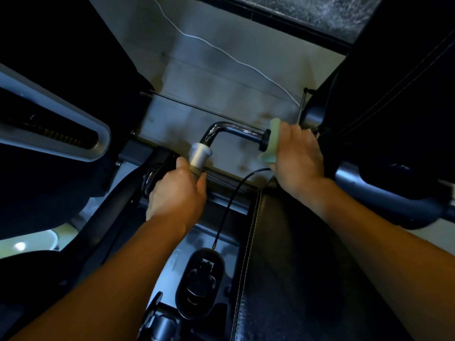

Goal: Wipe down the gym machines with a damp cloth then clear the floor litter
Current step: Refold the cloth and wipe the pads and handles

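Note:
A bent chrome handle bar (236, 130) of a gym machine crosses the middle of the view. Its lower end carries a silver grip sleeve (200, 156). My left hand (176, 193) grips that sleeve from below. My right hand (299, 153) holds a pale green cloth (272, 141) wrapped round the bar's right end, where a black collar shows. Most of the cloth is hidden inside my fist.
Black padded seat (307, 267) with white stitching lies at lower right. A black cable (234, 195) runs down to an oval black pedal-like part (200, 284). Dark machine frames stand at left (54, 124) and right (394, 94). A pale wall panel (216, 77) with a white cord is behind.

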